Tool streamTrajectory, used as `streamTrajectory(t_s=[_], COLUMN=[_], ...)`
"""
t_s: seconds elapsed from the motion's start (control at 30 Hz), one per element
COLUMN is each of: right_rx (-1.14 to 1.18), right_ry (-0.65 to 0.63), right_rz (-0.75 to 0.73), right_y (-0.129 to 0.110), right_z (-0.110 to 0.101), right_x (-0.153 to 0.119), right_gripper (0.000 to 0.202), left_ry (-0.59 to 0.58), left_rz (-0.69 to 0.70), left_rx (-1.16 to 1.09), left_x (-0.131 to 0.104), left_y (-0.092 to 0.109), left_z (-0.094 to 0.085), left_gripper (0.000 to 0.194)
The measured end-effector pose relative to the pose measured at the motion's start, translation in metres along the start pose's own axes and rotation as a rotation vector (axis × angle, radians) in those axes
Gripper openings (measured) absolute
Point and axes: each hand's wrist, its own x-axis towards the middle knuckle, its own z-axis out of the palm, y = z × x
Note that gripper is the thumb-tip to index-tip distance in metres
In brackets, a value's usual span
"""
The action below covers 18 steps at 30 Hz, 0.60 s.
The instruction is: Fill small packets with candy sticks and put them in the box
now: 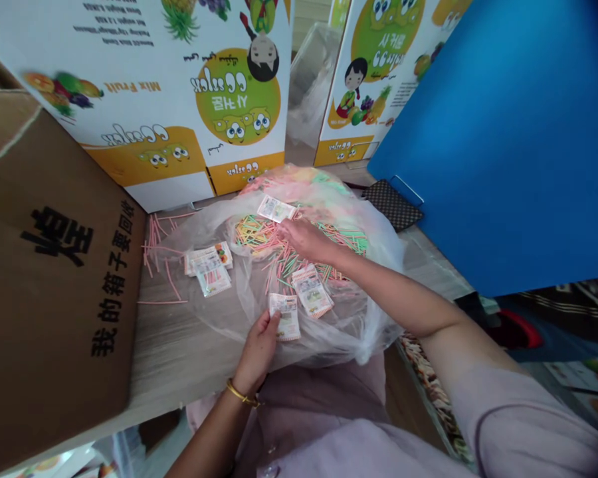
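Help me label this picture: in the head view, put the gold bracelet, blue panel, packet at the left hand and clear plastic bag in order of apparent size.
1. Blue panel
2. Clear plastic bag
3. Packet at the left hand, partly covered
4. Gold bracelet

White carton [144, 99] reads "Mix Fruit", apparently "CCstick" too; brown box [60, 292] bears "回收".

We see a greyish wood-grain tabletop [172, 355] lower left. A large blue panel [518, 153] fills our upper right.
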Motion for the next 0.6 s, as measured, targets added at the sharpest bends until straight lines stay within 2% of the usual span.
streamTrajectory(t_s=[0.1,0.17,0.27,0.33,0.43,0.6], right_rx=[0.231,0.258,0.183,0.147,0.080,-0.161], right_ry=[0.101,0.139,0.062,-0.017,-0.103,-0.223], right_rz=[0.161,0.252,0.449,0.511,0.432,0.288], right_y=[0.013,0.029,0.052,0.059,0.048,0.010], right_z=[-0.017,-0.025,-0.030,-0.027,-0.015,0.004], right_x=[-0.018,-0.038,-0.072,-0.090,-0.095,-0.059], right_gripper=[0.035,0.034,0.033,0.031,0.025,0.043], left_ry=[0.031,0.041,0.048,0.068,0.102,0.114], left_rz=[-0.007,-0.012,-0.026,-0.047,-0.090,-0.081], left_rx=[-0.035,-0.042,-0.066,-0.099,-0.132,-0.135], left_x=[0.000,-0.001,-0.001,0.000,0.003,0.004], left_y=[0.003,0.004,0.005,0.005,0.005,0.005], left_z=[0.001,0.001,0.000,-0.002,-0.003,-0.001], left_gripper=[0.060,0.059,0.061,0.063,0.064,0.064])
